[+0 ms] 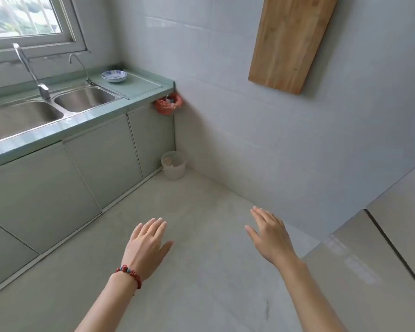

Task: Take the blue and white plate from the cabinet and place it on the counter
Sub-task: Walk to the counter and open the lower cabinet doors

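A blue and white plate rests on the green counter, at its far right end beside the sink. The grey-green cabinet doors under the counter are closed. My left hand, with a red bead bracelet at the wrist, hovers flat over the floor with fingers apart and holds nothing. My right hand is stretched out the same way, open and empty, nearer the tiled wall. Both hands are well away from the plate.
A double steel sink with a tall tap fills the counter's left part. A red bag hangs at the counter's end. A white bucket stands in the floor corner. A wooden board hangs on the wall. Pale cabinets stand at right.
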`<action>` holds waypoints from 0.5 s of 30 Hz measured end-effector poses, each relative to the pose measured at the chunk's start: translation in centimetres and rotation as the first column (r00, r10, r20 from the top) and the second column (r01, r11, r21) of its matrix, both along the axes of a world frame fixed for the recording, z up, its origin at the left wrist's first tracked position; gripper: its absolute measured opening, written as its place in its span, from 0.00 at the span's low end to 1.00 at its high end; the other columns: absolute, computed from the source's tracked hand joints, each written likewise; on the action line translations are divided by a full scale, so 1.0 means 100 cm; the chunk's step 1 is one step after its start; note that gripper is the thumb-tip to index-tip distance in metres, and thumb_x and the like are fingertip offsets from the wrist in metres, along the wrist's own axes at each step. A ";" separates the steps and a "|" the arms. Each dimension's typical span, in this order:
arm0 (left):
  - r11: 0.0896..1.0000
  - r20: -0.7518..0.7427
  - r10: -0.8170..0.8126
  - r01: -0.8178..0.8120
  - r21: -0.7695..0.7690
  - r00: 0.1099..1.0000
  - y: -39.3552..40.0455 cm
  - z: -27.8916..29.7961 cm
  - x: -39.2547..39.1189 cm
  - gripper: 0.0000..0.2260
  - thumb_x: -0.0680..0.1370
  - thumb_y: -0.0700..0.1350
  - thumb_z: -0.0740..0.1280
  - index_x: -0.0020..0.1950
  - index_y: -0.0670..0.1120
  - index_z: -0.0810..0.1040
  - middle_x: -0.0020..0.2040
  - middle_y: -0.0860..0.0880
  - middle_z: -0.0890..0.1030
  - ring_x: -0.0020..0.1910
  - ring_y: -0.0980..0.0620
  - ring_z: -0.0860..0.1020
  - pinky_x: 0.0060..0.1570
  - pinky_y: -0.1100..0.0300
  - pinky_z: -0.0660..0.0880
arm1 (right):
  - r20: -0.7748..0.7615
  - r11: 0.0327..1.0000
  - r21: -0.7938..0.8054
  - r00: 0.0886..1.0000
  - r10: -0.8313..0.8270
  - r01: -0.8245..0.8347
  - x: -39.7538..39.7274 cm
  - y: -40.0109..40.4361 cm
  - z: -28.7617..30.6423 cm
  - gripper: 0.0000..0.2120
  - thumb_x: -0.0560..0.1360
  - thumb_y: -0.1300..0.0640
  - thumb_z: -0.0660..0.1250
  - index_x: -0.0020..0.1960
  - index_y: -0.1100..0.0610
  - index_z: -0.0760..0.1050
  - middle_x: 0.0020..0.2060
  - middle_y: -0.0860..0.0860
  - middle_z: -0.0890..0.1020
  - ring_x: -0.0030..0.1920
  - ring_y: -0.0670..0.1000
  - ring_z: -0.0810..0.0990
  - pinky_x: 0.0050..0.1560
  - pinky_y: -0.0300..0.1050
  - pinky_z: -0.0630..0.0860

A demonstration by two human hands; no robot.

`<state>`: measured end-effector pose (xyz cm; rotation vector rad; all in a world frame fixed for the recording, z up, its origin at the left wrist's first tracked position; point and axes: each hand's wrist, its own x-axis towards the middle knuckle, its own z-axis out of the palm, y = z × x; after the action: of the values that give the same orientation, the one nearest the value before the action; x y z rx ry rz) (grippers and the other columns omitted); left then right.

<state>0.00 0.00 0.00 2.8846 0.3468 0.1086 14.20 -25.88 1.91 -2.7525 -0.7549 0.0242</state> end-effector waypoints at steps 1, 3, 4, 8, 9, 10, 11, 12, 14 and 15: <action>1.000 0.031 0.023 -0.023 0.007 0.999 0.006 -0.004 -0.004 0.38 0.77 0.62 0.37 0.54 0.38 0.78 0.54 0.41 0.82 0.54 0.40 0.79 0.52 0.40 0.74 | 0.009 1.000 0.019 1.000 0.021 -0.021 0.001 0.008 -0.003 0.22 0.77 0.51 0.59 0.69 0.58 0.62 0.71 0.53 0.65 0.71 0.49 0.61 0.68 0.46 0.56; 0.996 0.025 0.087 -0.087 0.007 0.996 0.013 -0.003 -0.013 0.38 0.77 0.62 0.37 0.54 0.38 0.78 0.53 0.40 0.82 0.54 0.40 0.79 0.52 0.40 0.74 | 0.024 0.996 0.041 0.997 0.079 -0.080 0.001 0.025 -0.005 0.22 0.78 0.51 0.59 0.69 0.58 0.61 0.71 0.53 0.65 0.71 0.49 0.60 0.68 0.45 0.56; 0.991 0.008 0.131 -0.131 0.017 0.991 0.016 0.001 -0.020 0.38 0.77 0.62 0.37 0.54 0.37 0.78 0.53 0.40 0.82 0.54 0.40 0.79 0.52 0.39 0.74 | 0.023 0.992 0.039 0.993 0.116 -0.117 0.000 0.036 -0.004 0.22 0.78 0.51 0.58 0.69 0.58 0.61 0.71 0.53 0.65 0.71 0.49 0.60 0.68 0.45 0.56; 0.953 0.018 0.302 -0.302 0.012 0.953 0.024 0.005 -0.043 0.37 0.77 0.61 0.38 0.54 0.38 0.78 0.53 0.40 0.82 0.53 0.40 0.80 0.51 0.40 0.75 | 0.049 0.958 0.039 0.958 0.282 -0.284 0.004 0.074 -0.006 0.23 0.78 0.51 0.58 0.70 0.57 0.60 0.71 0.52 0.64 0.71 0.48 0.59 0.68 0.43 0.54; 0.940 0.023 0.341 -0.341 0.016 0.940 0.024 0.005 -0.049 0.37 0.78 0.61 0.38 0.53 0.38 0.78 0.53 0.40 0.82 0.53 0.40 0.80 0.51 0.40 0.75 | 0.053 0.945 0.037 0.945 0.324 -0.326 0.006 0.083 -0.006 0.23 0.78 0.51 0.58 0.70 0.57 0.60 0.71 0.52 0.64 0.71 0.48 0.58 0.68 0.43 0.54; 0.922 0.011 0.386 -0.386 0.016 0.923 0.023 0.006 -0.054 0.37 0.78 0.60 0.38 0.53 0.38 0.79 0.53 0.40 0.82 0.53 0.41 0.80 0.51 0.40 0.75 | 0.056 0.929 0.031 0.929 0.366 -0.368 0.008 0.091 -0.006 0.23 0.78 0.51 0.58 0.70 0.57 0.60 0.71 0.52 0.64 0.72 0.48 0.58 0.68 0.43 0.54; 0.903 -0.001 0.429 -0.429 0.009 0.903 0.022 0.006 -0.060 0.37 0.78 0.60 0.38 0.53 0.38 0.79 0.53 0.40 0.82 0.53 0.41 0.80 0.50 0.40 0.75 | 0.058 0.911 0.031 0.911 0.408 -0.410 0.010 0.100 -0.005 0.23 0.78 0.51 0.58 0.70 0.57 0.60 0.71 0.52 0.64 0.72 0.48 0.58 0.68 0.43 0.53; 0.882 -0.013 0.471 -0.471 0.003 0.882 0.019 0.007 -0.066 0.36 0.78 0.60 0.38 0.53 0.38 0.79 0.53 0.41 0.82 0.52 0.41 0.80 0.50 0.41 0.76 | 0.062 0.891 0.030 0.891 0.450 -0.453 0.013 0.107 -0.005 0.23 0.78 0.51 0.58 0.70 0.58 0.60 0.71 0.52 0.64 0.72 0.48 0.58 0.68 0.43 0.53; 0.827 -0.019 0.563 -0.563 -0.004 0.827 0.012 0.008 -0.077 0.36 0.78 0.59 0.37 0.53 0.38 0.79 0.53 0.40 0.82 0.52 0.41 0.80 0.50 0.41 0.76 | 0.070 0.840 0.027 0.840 0.539 -0.541 0.018 0.122 -0.003 0.23 0.78 0.51 0.59 0.69 0.58 0.61 0.71 0.53 0.65 0.71 0.49 0.59 0.69 0.44 0.53; 0.794 -0.023 0.608 -0.608 -0.007 0.794 0.007 0.007 -0.083 0.36 0.78 0.59 0.37 0.53 0.38 0.79 0.53 0.40 0.82 0.52 0.41 0.80 0.49 0.41 0.76 | 0.071 0.809 0.025 0.808 0.585 -0.587 0.020 0.129 -0.002 0.23 0.77 0.52 0.59 0.69 0.59 0.61 0.71 0.54 0.65 0.71 0.49 0.60 0.69 0.45 0.54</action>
<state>-8.30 0.70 0.70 2.6379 1.2677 0.1836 16.15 -12.99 1.66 -2.3696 -1.5752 0.0510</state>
